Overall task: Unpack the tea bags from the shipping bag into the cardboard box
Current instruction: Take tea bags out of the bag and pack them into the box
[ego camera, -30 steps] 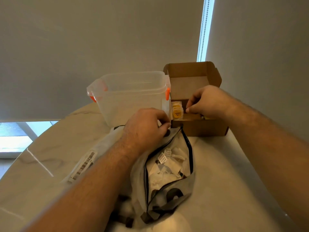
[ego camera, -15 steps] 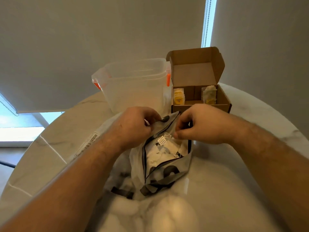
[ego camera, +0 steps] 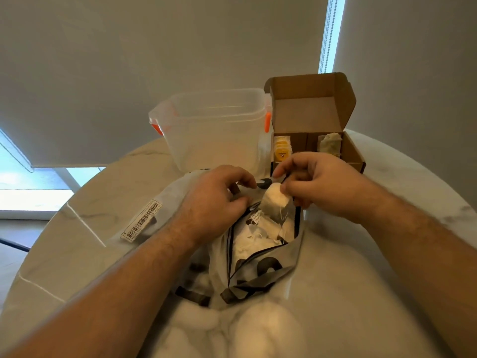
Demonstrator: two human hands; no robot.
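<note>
Right hand (ego camera: 322, 184) grip pinched on one pale paper tea bag (ego camera: 275, 200), just above the open mouth of the grey plastic shipping bag (ego camera: 293, 257).
Left hand (ego camera: 216, 200) grip curled on the bag's top edge. More white tea bags with strings lie inside. Brown cardboard box (ego camera: 353, 153), lid up, sits behind on the pale marble table (ego camera: 361, 280): yellow-labelled sachets (ego camera: 282, 151) in the left compartment, pale ones (ego camera: 331, 142) in the right. Clear plastic tub with orange latches (ego camera: 214, 130) is beside it. White barcode sticker (ego camera: 143, 219): print unreadable.
</note>
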